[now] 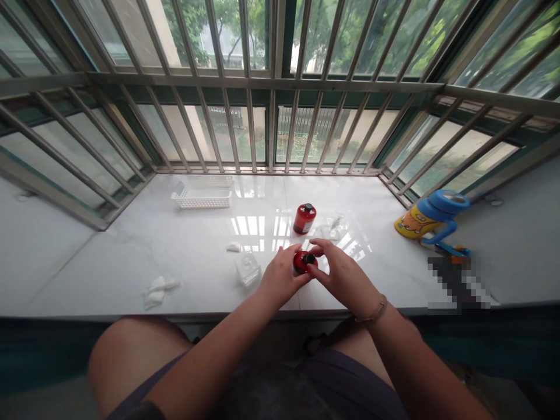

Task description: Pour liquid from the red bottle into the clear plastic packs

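A small red bottle [300, 263] with a black cap [308, 259] stands close in front of me on the white marble-patterned sill. My left hand [282, 273] is wrapped round its side. At the cap, my right hand [339, 267] has its thumb and index finger on either side in a pinch. Just beyond my hands is a second red bottle [305, 219], upright and black-capped, with a pale label. To the left of my left hand sits a clear, squarish container [247, 269]. Another clear object [333, 226] lies past my right hand, its shape blurred by reflections.
Crumpled white tissue [158, 290] lies at the front left, and a small white piece [233, 247] nearer the middle. A white plastic basket [205, 200] stands at the back left. On the right are a yellow-and-blue tumbler [431, 214] and a pixelated dark object [459, 286]. Metal bars [273, 86] enclose the sill.
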The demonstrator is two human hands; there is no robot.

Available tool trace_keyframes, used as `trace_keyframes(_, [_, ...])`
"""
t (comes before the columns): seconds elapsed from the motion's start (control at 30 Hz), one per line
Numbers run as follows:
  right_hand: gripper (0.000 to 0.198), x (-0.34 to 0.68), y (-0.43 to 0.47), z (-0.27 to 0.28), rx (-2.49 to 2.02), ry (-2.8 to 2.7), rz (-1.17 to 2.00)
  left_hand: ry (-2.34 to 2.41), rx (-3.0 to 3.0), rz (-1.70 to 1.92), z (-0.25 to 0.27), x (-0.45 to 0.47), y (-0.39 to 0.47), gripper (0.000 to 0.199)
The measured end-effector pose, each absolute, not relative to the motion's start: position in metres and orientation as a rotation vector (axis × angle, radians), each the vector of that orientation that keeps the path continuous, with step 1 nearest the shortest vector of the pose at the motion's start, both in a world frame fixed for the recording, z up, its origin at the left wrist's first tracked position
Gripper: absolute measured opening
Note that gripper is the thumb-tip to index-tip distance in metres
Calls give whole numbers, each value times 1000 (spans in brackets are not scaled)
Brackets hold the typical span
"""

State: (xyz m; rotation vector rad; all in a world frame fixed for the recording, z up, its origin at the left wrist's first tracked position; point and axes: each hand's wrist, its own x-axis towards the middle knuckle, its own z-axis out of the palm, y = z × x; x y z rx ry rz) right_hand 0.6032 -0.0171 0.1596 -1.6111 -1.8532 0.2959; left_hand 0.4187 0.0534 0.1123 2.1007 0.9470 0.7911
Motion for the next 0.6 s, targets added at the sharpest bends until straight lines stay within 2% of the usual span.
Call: trace_keyframes(0.6, [46,591,-19,138,-1669,-1618,270,933,2046,848,109,420,48,52])
